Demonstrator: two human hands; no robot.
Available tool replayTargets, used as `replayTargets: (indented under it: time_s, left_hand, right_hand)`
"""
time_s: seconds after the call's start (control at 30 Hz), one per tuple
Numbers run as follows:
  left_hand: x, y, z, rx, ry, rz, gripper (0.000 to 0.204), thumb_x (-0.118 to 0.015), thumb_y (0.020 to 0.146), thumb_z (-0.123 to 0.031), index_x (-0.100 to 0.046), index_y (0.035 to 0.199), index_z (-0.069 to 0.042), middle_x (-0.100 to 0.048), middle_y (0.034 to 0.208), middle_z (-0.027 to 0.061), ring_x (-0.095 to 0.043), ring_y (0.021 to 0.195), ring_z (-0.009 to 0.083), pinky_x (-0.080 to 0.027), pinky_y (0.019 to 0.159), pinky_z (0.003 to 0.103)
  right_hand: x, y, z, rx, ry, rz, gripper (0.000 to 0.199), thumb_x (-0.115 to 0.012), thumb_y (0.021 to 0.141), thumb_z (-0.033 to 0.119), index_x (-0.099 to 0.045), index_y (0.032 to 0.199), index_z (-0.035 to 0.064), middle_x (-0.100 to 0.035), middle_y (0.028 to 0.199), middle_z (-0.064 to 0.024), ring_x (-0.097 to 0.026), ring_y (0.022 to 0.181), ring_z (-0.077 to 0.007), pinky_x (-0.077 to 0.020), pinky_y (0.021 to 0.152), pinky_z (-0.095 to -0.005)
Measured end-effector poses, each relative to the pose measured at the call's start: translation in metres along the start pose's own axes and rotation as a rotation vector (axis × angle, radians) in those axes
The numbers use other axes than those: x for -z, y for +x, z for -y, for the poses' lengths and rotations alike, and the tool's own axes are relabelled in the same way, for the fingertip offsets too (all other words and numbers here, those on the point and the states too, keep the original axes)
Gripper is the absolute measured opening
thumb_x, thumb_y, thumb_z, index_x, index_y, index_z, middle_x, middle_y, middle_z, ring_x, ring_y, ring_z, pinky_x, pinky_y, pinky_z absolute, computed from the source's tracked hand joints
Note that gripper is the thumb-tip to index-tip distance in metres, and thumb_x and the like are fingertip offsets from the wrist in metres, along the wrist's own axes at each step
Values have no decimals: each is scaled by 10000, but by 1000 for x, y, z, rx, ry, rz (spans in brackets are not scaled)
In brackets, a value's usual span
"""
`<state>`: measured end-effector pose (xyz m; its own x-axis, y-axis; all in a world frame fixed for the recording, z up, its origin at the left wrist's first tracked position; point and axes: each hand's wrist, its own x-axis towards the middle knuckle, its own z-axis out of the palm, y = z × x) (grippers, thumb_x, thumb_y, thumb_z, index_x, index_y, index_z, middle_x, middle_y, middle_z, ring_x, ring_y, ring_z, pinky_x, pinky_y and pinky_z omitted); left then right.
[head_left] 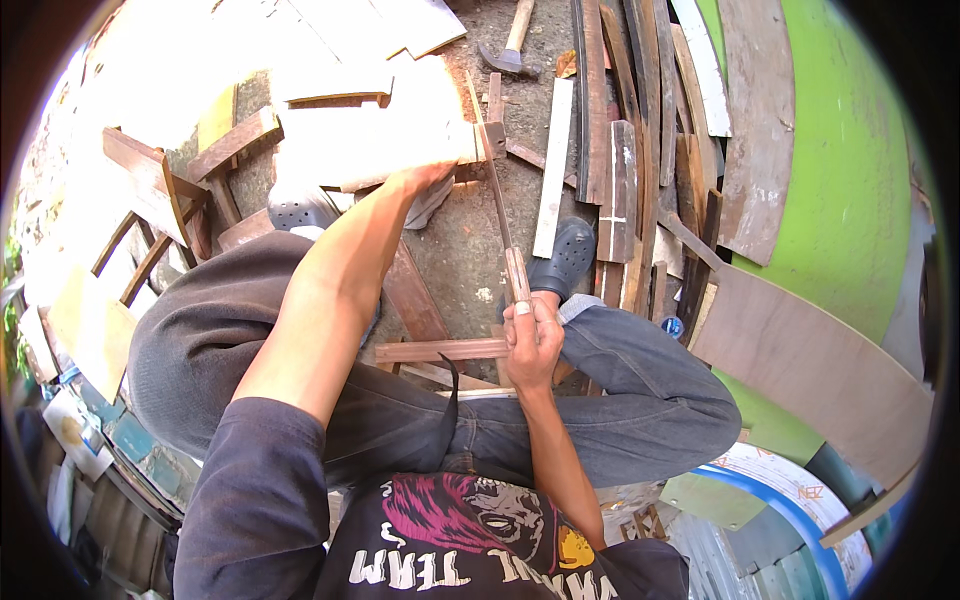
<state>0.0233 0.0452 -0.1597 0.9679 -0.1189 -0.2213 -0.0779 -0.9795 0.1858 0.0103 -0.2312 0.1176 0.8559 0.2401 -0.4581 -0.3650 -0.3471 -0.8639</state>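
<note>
My right hand (533,340) is wrapped round the handle of a handsaw (500,205). Its long, narrow blade shows almost edge-on, pointing away from me across the right end of a brightly lit wooden board (375,155). Beside the blade, my left hand (428,182) grips the near edge of this board; glare washes out part of the fingers. A reddish-brown wooden strip (440,350) runs left from my right hand; whether it belongs to the saw I cannot tell.
A hammer (514,45) lies at the far side. Long boards (655,110) are stacked at right beside a green panel (835,150). A white strip (554,170) lies near my dark clog (568,255). Wooden offcuts (150,185) clutter the left, and a brown plank (412,290) lies between my legs.
</note>
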Motion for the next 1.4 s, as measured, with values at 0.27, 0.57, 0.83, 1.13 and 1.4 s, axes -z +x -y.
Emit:
replayTargets:
  time_s: [0.27, 0.57, 0.83, 1.13, 1.4]
  left_hand:
    - [6, 13, -9, 8, -29, -14, 368, -432, 987, -290, -553, 1196, -12, -630, 881, 129, -663, 864, 246, -542, 764, 352]
    - [6, 36, -34, -60, -54, 26, 374, -432, 988, -295, -554, 1200, -10, -630, 893, 134, -663, 871, 248, -542, 768, 354]
    - [14, 63, -71, -180, -76, 89, 380, -432, 990, -299, -554, 1203, -9, -629, 905, 139, -662, 878, 251, -541, 773, 357]
    - [15, 70, -81, -207, -93, 130, 386, -433, 991, -304, -555, 1206, -8, -628, 918, 144, -662, 885, 253, -540, 777, 359]
    - [18, 44, -56, -104, -106, 153, 391, -433, 992, -309, -555, 1209, -7, -628, 929, 148, -662, 892, 256, -540, 782, 361]
  right_hand:
    - [4, 3, -6, 25, -138, 29, 260, -551, 944, 207, -647, 826, -4, -539, 574, -43, -523, 553, -117, -392, 518, -312]
    - [0, -8, 9, 60, -202, 31, 230, -560, 922, 152, -585, 758, -8, -552, 596, -170, -559, 522, -291, -408, 528, -390]
    - [-10, 25, 13, 54, -175, 59, 280, -543, 939, 180, -571, 736, -11, -505, 556, -117, -504, 499, -208, -379, 516, -367]
    - [-10, 39, 5, 50, -107, 53, 308, -539, 932, 197, -565, 718, -24, -517, 563, -117, -505, 514, -178, -375, 513, -347]
    - [3, 4, 3, 11, -110, 49, 298, -557, 949, 207, -548, 739, -5, -519, 578, -180, -528, 496, -266, -393, 515, -397]
